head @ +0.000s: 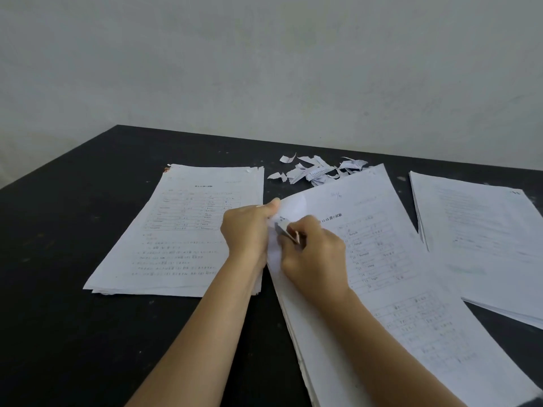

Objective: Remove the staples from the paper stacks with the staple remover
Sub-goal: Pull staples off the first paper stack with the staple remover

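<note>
A middle paper stack [390, 277] with printed tables lies slanted on the black table [73, 230]. Its top-left corner is folded up, and my left hand [249, 230] pinches that folded corner. My right hand [314, 257] grips a small metal staple remover [286, 232] and presses its tip against the lifted corner. The staple itself is hidden between tool and paper. A second stack [182, 233] lies flat to the left, partly under my left wrist. A third stack [482, 239] lies at the right.
A heap of torn paper scraps [317, 171] lies behind the stacks near the table's far edge. A pale wall rises behind the table. The table's left part is bare dark surface.
</note>
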`<move>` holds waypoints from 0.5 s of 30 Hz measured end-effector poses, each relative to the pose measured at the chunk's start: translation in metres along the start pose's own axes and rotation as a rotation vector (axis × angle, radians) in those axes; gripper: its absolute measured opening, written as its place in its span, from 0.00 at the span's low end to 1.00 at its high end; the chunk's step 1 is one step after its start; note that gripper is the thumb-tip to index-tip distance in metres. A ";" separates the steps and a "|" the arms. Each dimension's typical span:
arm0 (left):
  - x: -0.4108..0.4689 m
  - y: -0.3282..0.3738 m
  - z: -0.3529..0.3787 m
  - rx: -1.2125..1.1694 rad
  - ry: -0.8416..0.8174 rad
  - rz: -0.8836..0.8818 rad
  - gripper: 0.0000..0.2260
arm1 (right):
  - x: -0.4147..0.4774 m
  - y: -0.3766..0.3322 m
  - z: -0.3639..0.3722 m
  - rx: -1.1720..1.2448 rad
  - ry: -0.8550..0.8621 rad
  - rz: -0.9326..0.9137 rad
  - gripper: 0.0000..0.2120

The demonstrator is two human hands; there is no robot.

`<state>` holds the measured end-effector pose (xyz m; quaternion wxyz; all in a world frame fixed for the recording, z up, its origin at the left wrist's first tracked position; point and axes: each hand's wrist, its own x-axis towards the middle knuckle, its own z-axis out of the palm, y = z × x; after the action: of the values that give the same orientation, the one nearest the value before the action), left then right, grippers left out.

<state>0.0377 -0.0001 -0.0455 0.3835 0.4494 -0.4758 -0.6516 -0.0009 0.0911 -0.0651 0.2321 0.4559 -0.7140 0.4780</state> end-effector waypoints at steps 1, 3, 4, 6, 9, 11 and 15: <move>0.000 0.001 0.000 -0.007 -0.007 0.001 0.14 | 0.001 0.001 -0.004 0.085 -0.043 0.152 0.07; 0.000 0.001 0.000 0.007 -0.023 0.004 0.13 | 0.007 0.005 -0.009 0.170 -0.121 0.328 0.14; 0.000 0.002 0.000 0.017 -0.031 0.009 0.14 | 0.012 0.008 -0.011 0.171 -0.162 0.358 0.14; -0.001 0.003 -0.001 0.040 -0.045 0.020 0.11 | 0.021 0.009 -0.011 0.144 -0.256 0.345 0.11; -0.002 0.003 -0.002 0.029 -0.063 0.046 0.15 | 0.027 0.005 -0.005 0.092 -0.319 0.240 0.06; -0.002 0.002 -0.003 0.025 -0.068 0.064 0.18 | 0.030 0.003 -0.002 0.029 -0.313 0.167 0.05; -0.002 0.004 -0.004 0.024 -0.068 0.064 0.18 | 0.032 0.004 -0.002 -0.042 -0.312 0.063 0.05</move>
<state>0.0425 -0.0002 -0.0416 0.3822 0.4161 -0.5104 -0.6483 -0.0203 0.0798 -0.0415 0.1127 0.4969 -0.7654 0.3932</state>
